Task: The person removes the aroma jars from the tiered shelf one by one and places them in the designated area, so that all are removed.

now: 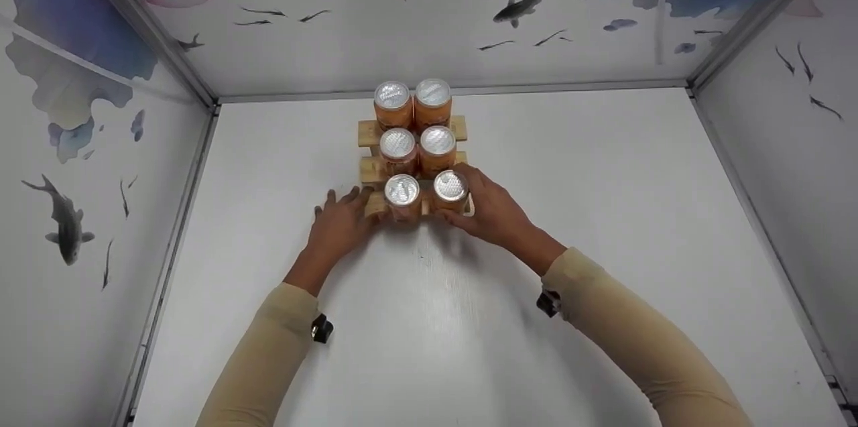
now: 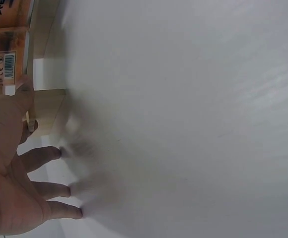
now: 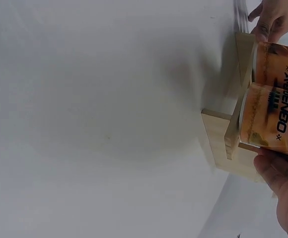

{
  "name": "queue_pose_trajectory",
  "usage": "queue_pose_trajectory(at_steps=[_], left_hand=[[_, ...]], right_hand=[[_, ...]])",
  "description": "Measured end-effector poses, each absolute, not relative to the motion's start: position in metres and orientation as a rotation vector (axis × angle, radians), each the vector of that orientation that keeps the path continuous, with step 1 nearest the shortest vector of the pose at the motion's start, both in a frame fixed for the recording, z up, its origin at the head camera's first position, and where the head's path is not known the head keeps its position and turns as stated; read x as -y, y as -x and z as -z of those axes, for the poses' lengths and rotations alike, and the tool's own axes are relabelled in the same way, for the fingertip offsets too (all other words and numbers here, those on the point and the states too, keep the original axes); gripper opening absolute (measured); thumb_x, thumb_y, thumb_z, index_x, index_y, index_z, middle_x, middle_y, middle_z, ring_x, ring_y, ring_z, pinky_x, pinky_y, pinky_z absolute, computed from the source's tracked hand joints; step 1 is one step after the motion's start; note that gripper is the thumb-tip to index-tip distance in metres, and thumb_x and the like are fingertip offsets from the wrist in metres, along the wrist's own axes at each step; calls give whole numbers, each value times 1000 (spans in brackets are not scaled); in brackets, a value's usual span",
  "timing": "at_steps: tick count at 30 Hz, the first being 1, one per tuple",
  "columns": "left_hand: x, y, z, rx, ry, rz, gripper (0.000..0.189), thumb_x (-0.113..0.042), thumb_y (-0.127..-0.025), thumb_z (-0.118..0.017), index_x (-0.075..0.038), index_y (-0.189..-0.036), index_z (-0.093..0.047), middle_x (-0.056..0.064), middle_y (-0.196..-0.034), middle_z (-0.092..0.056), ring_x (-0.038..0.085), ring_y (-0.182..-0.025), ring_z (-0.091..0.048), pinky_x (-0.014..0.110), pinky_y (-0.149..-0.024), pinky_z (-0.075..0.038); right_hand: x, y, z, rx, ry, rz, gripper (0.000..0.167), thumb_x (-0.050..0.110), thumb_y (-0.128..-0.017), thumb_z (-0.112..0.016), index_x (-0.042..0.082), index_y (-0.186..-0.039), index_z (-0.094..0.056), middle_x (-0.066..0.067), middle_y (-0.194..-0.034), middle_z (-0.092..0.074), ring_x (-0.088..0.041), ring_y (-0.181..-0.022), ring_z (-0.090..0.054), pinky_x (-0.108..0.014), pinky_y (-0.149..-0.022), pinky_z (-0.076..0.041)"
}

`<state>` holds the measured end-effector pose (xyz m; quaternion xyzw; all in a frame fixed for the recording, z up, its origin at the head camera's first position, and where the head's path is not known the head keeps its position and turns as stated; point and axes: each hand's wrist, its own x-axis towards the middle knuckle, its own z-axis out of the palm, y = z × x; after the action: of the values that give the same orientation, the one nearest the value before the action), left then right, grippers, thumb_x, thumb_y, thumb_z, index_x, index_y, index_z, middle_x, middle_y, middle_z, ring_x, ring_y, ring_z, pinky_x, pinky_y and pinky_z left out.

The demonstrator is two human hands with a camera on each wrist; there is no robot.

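Several orange cans with silver lids stand in pairs on a stepped wooden rack (image 1: 371, 171). My right hand (image 1: 495, 208) grips the front right can (image 1: 450, 187), thumb on the near side and fingers on the far side. That can (image 3: 269, 116) sits on or just over a slat in the right wrist view. Beside it stands the front left can (image 1: 402, 192). At the rack's left end, my left hand (image 1: 340, 224) holds the front slat (image 2: 47, 106) between thumb and index finger. Its other fingers spread down to the white table in the left wrist view.
The white table (image 1: 429, 333) has walls on its left, right and far sides, printed with fish. The rearmost cans (image 1: 393, 97) stand close to the back wall (image 1: 429, 45). A metal edge strip (image 1: 301, 96) runs along the wall's foot.
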<state>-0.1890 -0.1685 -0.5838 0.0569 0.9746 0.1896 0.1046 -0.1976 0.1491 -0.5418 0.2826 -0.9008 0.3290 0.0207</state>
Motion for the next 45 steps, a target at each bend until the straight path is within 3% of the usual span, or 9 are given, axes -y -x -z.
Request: queue_pose_trajectory(at_steps=[5,14,22,31,45], left_hand=[[171,190,583,-2871,-173,-560,70,-56,-111,-60,-19,-169,-47,19,-173,-47,66,-159,-32,88,-117,-34],[172,190,581,-2876,-165,-559,69,-54,-111,-60,-19,-169,-47,19,-173,-47,66,-159,-32,88,-118,-33],[171,187,582,-2852,-130,-566,67,-51,-112,-61,-19,-169,-47,19,-174,-47,64,-161,-30,87,-120,-31],[169,187,584,-2835,-107,-557,73,-59,-111,-59,-20,-171,-45,17,-175,-45,62,-163,-28,85,-122,-30],[167,189,581,-2850,-130,-573,73,-62,-110,-58,-21,-170,-46,18,-174,-47,64,-161,-29,87,-121,-30]], right_hand=[[-162,202,539,2795,-838,-982,84,28,-96,-90,-1,-158,-42,-23,-152,-63,-38,-137,-68,-54,-113,-58],[-189,211,540,2817,-785,-1032,82,29,-98,-88,-1,-158,-41,-22,-145,-65,-35,-126,-72,-54,-104,-62],[-208,221,546,2860,-673,-1045,82,26,-98,-88,0,-159,-40,-22,-150,-61,-38,-138,-66,-54,-110,-61],[-220,231,554,2930,-536,-1052,84,29,-100,-86,-1,-162,-37,-25,-154,-59,-40,-143,-63,-57,-114,-57],[-229,240,560,3002,-459,-999,85,25,-105,-80,-4,-166,-29,-30,-166,-47,-46,-155,-50,-61,-129,-42]])
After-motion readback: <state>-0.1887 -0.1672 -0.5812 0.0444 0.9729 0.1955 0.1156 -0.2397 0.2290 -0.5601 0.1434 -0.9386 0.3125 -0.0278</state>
